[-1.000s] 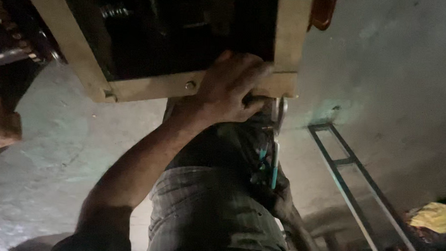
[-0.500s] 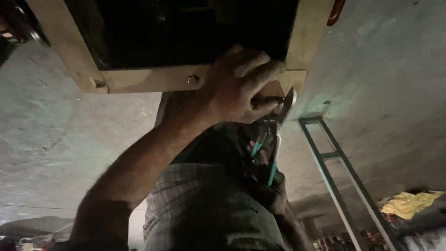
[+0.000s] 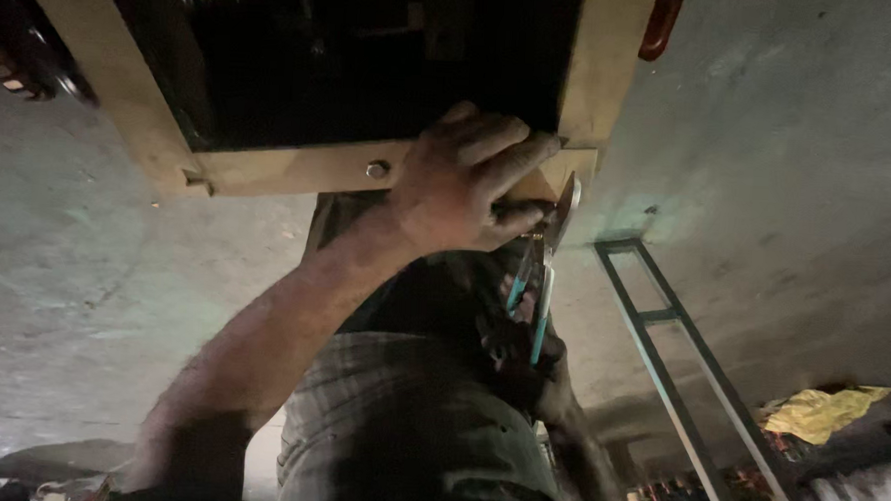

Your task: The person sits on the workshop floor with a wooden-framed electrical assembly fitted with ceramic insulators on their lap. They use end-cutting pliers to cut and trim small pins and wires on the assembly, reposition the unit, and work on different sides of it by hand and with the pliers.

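Fingers (image 3: 499, 168) of the left hand (image 3: 463, 186) are spread and press flat on the lower rail of a tan metal frame (image 3: 289, 169), beside a bolt (image 3: 376, 168). Below, the right hand (image 3: 520, 369) is clenched around the teal handles of pliers (image 3: 543, 275), whose tips meet the frame's corner. They look stiff, light and best gripped low on the handles. Grey concrete floor (image 3: 790, 165), dim room, dark metal ladder-like rack (image 3: 681, 351) and yellow cloth (image 3: 824, 412) nearby.

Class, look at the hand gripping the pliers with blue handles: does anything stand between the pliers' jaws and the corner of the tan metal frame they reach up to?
Nothing visible does. The pliers rise from the right hand straight to the frame corner, where the left hand rests beside them.
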Demonstrator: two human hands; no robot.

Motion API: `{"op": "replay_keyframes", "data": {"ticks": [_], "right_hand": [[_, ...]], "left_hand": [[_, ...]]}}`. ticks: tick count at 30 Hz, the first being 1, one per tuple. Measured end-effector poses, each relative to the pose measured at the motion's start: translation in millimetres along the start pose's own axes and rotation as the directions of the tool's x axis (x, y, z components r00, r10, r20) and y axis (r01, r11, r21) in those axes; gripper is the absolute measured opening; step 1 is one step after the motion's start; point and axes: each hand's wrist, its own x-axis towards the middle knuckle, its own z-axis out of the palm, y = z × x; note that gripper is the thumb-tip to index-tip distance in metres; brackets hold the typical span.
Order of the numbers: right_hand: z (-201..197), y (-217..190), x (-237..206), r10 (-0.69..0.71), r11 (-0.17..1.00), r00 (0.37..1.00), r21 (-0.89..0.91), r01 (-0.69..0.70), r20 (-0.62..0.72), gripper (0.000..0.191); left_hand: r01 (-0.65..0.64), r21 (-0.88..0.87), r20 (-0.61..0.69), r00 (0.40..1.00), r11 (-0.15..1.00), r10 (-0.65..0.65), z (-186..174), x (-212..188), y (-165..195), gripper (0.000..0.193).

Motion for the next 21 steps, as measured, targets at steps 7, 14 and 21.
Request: {"op": "replay_keyframes", "data": {"ticks": [7,14,21], "right_hand": [[-8.0,9.8,3.4,-0.064,0.979,0.998,-0.194,0.064,0.006,0.073],[4.2,-5.3,8.0,0.004,0.944,0.996,-0.327,-0.035,-0.094,0.022],[8.2,5.5,12.9,-0.075,0.901,0.994,-0.433,0.031,-0.084,0.016]], "left_hand": [[0.025,-0.051,0.014,1.0,0.998,-0.024,-0.5,0.9,2.0,0.069],[0.02,-0.056,0.001,1.0,0.998,-0.02,-0.5,-1.0,2.9,0.067],[0.058,-0.069,0.042,0.998,0.996,-0.055,-2.5,-2.2,2.7,0.064]]}}
